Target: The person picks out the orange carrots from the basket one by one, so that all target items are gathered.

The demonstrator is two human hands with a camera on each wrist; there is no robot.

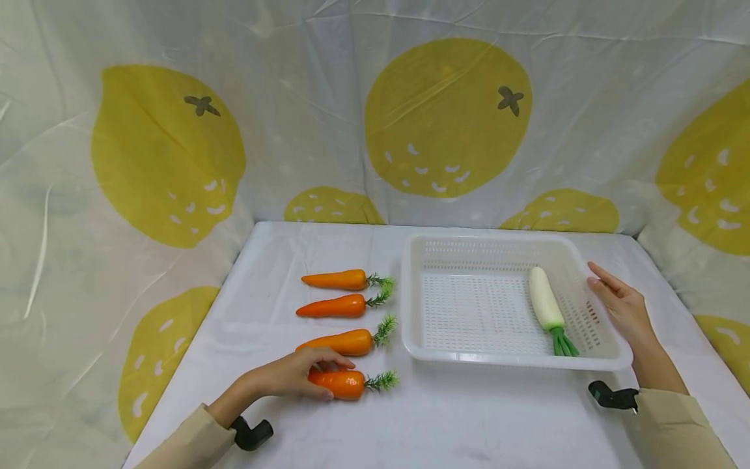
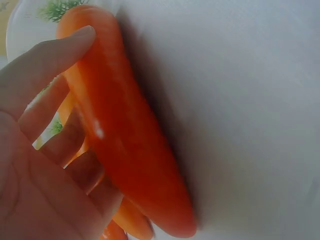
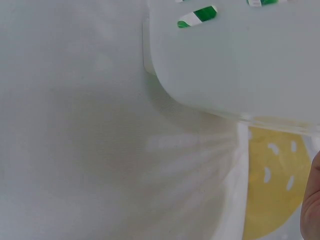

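Note:
My left hand [image 1: 305, 374] holds the nearest orange carrot [image 1: 347, 385], thumb on its near side and fingers along its far side. In the left wrist view, the thumb [image 2: 75, 42] lies on the thick end of the carrot [image 2: 117, 125], which rests on the white cloth. My right hand [image 1: 629, 309] is at the right side of a white plastic basket [image 1: 515, 360], fingers extended by its rim. Inside the basket lies a white radish [image 1: 545, 299] with green stalks. Only a sliver of the right hand [image 3: 311, 205] shows in the right wrist view.
Behind the held carrot lie three more in a column: an orange carrot [image 1: 346, 342], a redder one [image 1: 340, 306] and the farthest carrot [image 1: 342, 280]. Their green tops point toward the basket. A lemon-print curtain [image 1: 305, 130] stands behind the white-covered table [image 1: 469, 423].

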